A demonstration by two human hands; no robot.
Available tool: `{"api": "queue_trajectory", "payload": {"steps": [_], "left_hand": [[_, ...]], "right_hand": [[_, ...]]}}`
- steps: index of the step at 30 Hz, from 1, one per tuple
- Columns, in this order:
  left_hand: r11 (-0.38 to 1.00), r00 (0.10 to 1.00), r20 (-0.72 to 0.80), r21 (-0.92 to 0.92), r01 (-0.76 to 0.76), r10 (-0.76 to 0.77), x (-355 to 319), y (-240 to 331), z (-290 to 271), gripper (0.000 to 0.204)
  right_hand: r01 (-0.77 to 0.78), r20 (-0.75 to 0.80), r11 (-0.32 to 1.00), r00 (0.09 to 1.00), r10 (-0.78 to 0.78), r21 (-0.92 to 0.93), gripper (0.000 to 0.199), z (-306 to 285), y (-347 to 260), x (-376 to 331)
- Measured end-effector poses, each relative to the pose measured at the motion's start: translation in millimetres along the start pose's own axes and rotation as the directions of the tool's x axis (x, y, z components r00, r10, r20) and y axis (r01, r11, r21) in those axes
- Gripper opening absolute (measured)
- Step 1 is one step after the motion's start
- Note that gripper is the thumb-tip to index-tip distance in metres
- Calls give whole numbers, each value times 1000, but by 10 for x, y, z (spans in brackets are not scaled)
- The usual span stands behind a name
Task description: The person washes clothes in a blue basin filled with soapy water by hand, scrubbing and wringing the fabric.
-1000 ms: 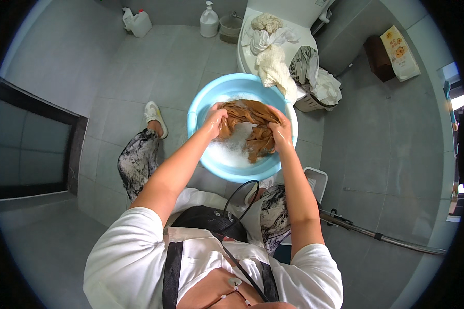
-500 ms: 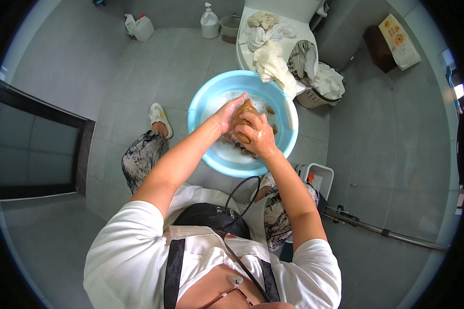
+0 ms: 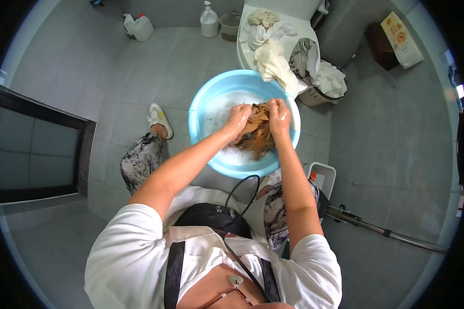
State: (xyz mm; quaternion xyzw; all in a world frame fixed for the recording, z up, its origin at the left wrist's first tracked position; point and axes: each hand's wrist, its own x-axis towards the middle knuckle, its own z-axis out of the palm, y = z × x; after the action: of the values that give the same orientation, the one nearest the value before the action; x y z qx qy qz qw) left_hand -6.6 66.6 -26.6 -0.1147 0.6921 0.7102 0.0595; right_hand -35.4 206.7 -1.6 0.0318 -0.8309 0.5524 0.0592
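Observation:
A light blue basin (image 3: 197,123) stands on the floor in front of me, with sudsy water (image 3: 219,110) in it. Over the water I hold a wet brown garment (image 3: 258,131), bunched up between my two hands; its exact kind does not show. My left hand (image 3: 238,117) is closed on the garment's left side. Gripping its right side is my right hand (image 3: 279,117), near the basin's right wall. The cloth's lower part hangs down into the water. Foam clings to both hands.
Behind the basin is a white toilet (image 3: 246,56) with crumpled cloths on it; a cream knit cloth (image 3: 273,62) drapes toward the basin rim. A laundry basket (image 3: 312,97) stands right of it. A pump bottle (image 3: 209,23) and a white jug (image 3: 142,28) stand along the wall.
My hands have moved apart, the right one farther right. The brown garment, earlier pressed between my palms, is now spread between two fists.

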Motion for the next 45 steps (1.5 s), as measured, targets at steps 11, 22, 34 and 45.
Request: {"api": "queue_trajectory", "payload": {"steps": [11, 22, 34, 45], "left_hand": [[487, 859, 240, 741, -463, 452, -149, 48, -597, 37], [601, 883, 195, 669, -438, 427, -191, 53, -325, 51], [928, 913, -167, 54, -369, 372, 14, 407, -414, 29], [743, 814, 101, 356, -567, 572, -797, 456, -223, 36]], "right_hand": [[-125, 14, 961, 992, 125, 247, 36, -228, -16, 133], [5, 448, 972, 887, -113, 234, 22, -210, -312, -214], [-313, 508, 944, 833, 220, 104, 53, -558, -65, 6], [-761, 735, 268, 645, 210, 591, 39, -54, -7, -140]]}}
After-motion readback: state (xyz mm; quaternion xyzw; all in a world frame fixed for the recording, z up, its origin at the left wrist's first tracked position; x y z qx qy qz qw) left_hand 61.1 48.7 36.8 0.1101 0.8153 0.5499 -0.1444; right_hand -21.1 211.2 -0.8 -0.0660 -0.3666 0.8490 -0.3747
